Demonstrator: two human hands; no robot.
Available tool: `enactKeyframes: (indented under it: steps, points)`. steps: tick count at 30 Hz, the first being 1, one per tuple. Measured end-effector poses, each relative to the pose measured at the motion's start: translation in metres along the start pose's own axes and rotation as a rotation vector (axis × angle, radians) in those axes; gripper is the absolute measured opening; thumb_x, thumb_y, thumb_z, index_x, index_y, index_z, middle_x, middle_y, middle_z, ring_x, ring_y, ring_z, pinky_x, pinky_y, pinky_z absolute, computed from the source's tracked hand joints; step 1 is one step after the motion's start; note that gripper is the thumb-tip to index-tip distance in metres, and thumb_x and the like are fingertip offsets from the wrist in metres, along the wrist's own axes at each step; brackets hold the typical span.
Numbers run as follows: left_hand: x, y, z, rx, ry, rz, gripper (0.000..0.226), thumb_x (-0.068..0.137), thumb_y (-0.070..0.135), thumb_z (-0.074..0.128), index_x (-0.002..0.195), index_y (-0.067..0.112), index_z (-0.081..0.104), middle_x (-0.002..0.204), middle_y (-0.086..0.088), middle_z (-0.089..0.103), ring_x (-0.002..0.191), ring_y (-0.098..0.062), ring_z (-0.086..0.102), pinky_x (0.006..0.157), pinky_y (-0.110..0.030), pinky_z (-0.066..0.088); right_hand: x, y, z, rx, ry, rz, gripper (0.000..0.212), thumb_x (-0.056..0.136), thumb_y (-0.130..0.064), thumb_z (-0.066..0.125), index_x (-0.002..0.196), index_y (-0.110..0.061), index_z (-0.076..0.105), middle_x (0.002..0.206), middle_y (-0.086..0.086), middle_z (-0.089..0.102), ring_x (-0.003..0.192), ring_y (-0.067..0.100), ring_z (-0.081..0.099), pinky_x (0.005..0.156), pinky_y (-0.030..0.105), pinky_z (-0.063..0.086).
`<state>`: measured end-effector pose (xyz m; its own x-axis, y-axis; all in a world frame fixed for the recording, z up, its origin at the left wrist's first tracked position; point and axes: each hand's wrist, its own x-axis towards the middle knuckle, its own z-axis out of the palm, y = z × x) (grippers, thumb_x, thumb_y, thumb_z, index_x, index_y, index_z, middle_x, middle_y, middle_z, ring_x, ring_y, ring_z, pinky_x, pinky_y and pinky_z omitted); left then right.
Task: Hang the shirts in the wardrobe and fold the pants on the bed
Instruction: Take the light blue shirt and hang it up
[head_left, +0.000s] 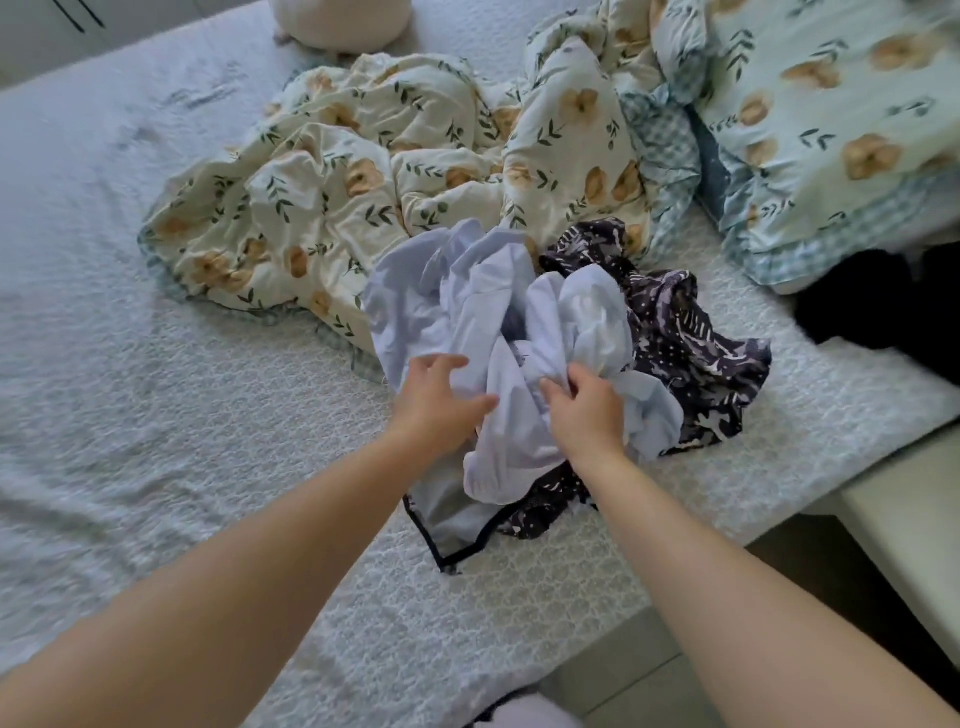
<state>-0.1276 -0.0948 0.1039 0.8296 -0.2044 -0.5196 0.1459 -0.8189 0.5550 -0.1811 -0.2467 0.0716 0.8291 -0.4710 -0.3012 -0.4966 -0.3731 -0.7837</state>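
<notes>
- Bed cover (156, 364): white, textured weave; it lies beneath the pale blue garment and spreads well to its left.
- Floral duvet (363, 171): cream with tan blooms and green sprigs, crumpled, behind and left of the pale blue garment, touching its far edge.
- Left hand (441, 400): arm stretched forward, fingers spread and relaxed, resting on the garment's left side.
- Pale blue garment (467, 301): bunched in a heap near the bed's near edge; shirt or trousers cannot be told.
- Right hand (584, 415): arm stretched forward, fingers curled, pinching a fold at the garment's middle.
- Dark patterned garment (691, 338): navy with white print, under and right of the pale blue garment, touching it.
- Floral pillow (831, 130): far right, behind the pale blue garment.
</notes>
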Motion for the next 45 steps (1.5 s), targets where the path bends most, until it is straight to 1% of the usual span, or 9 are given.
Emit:
enactKeyframes:
  steps: [2, 6, 10, 13, 17, 24, 33, 39, 45]
  points:
    - [-0.001, 0.008, -0.005, -0.171, 0.203, 0.030, 0.054, 0.086, 0.043, 0.063, 0.134, 0.024, 0.047, 0.140, 0.002, 0.041, 0.124, -0.016, 0.046, 0.094, -0.031, 0.039, -0.024, -0.002, -0.002, -0.057, -0.030, -0.114, 0.037, 0.089, -0.024, 0.060, 0.058, -0.018, 0.040, 0.054, -0.004, 0.045, 0.056, 0.016, 0.040, 0.051, 0.029, 0.030]
    - [-0.007, 0.028, 0.003, -0.128, -0.030, -0.016, 0.069, 0.081, 0.054, 0.065, 0.138, 0.022, 0.045, 0.132, -0.001, 0.056, 0.113, -0.018, 0.055, 0.088, -0.028, 0.043, -0.065, -0.003, 0.004, -0.137, -0.038, -0.287, 0.035, 0.088, -0.022, 0.062, 0.058, -0.020, 0.044, 0.056, -0.005, 0.048, 0.058, 0.020, 0.045, 0.053, 0.031, 0.026]
    - [-0.017, 0.027, 0.017, -0.091, -0.079, -0.059, 0.006, 0.083, 0.018, 0.064, 0.083, 0.014, 0.060, 0.084, -0.004, 0.061, 0.088, -0.025, 0.059, 0.075, -0.031, 0.050, -0.090, -0.002, 0.010, -0.250, -0.076, -0.423, 0.024, 0.089, -0.024, 0.062, 0.072, -0.006, 0.062, 0.073, 0.011, 0.063, 0.070, 0.026, 0.054, 0.058, 0.032, 0.029]
    - [-0.024, 0.015, 0.016, -0.166, -0.046, -0.112, 0.005, 0.085, 0.013, 0.061, 0.086, 0.009, 0.057, 0.086, -0.008, 0.059, 0.085, -0.027, 0.058, 0.071, -0.033, 0.050, -0.104, 0.003, 0.004, -0.194, -0.044, -0.422, 0.033, 0.090, -0.030, 0.059, 0.067, -0.007, 0.060, 0.065, 0.005, 0.059, 0.065, 0.021, 0.052, 0.056, 0.032, 0.033]
    - [-0.041, -0.002, 0.009, -0.321, -0.131, -0.111, 0.013, 0.086, 0.015, 0.066, 0.096, 0.012, 0.058, 0.086, -0.004, 0.062, 0.078, -0.020, 0.061, 0.065, -0.030, 0.053, -0.098, 0.002, -0.008, 0.091, 0.148, 0.066, 0.022, 0.089, -0.040, 0.056, 0.087, -0.018, 0.058, 0.080, -0.006, 0.059, 0.073, 0.012, 0.055, 0.068, 0.031, 0.046]
    - [-0.083, -0.025, 0.008, -0.346, -0.369, -0.022, 0.008, 0.084, 0.016, 0.071, 0.089, 0.019, 0.065, 0.095, -0.004, 0.070, 0.092, -0.020, 0.067, 0.086, -0.036, 0.055, -0.089, -0.010, 0.005, 0.549, -0.241, 0.734, 0.029, 0.080, -0.038, 0.069, 0.091, -0.014, 0.060, 0.086, 0.003, 0.065, 0.078, 0.015, 0.059, 0.062, 0.029, 0.043]
    - [-0.095, -0.063, 0.011, -0.382, -0.090, -0.302, 0.059, 0.086, 0.021, 0.066, 0.137, 0.014, 0.037, 0.131, -0.012, 0.051, 0.112, -0.030, 0.054, 0.080, -0.039, 0.051, -0.099, -0.023, -0.009, 0.272, 0.177, 0.212, 0.015, 0.092, -0.025, 0.056, 0.081, -0.017, 0.063, 0.078, -0.003, 0.059, 0.071, 0.013, 0.050, 0.059, 0.021, 0.040]
    - [-0.101, -0.026, 0.010, -0.011, 0.025, 0.398, 0.097, 0.072, 0.059, 0.070, 0.149, 0.026, 0.021, 0.152, 0.003, 0.029, 0.139, -0.017, 0.026, 0.110, -0.038, 0.028, -0.113, -0.037, -0.029, 0.219, 0.145, 0.062, 0.011, 0.091, -0.019, 0.057, 0.085, -0.012, 0.063, 0.067, -0.009, 0.053, 0.066, 0.009, 0.047, 0.057, 0.019, 0.037]
    - [-0.103, 0.004, 0.017, -0.111, -0.006, 0.428, 0.014, 0.095, 0.021, 0.049, 0.101, 0.024, 0.062, 0.083, 0.006, 0.061, 0.078, -0.016, 0.056, 0.060, -0.023, 0.042, -0.123, -0.051, -0.041, 0.545, 0.089, 0.078, 0.009, 0.091, -0.012, 0.058, 0.086, -0.015, 0.065, 0.082, 0.001, 0.063, 0.083, 0.017, 0.058, 0.079, 0.035, 0.052]
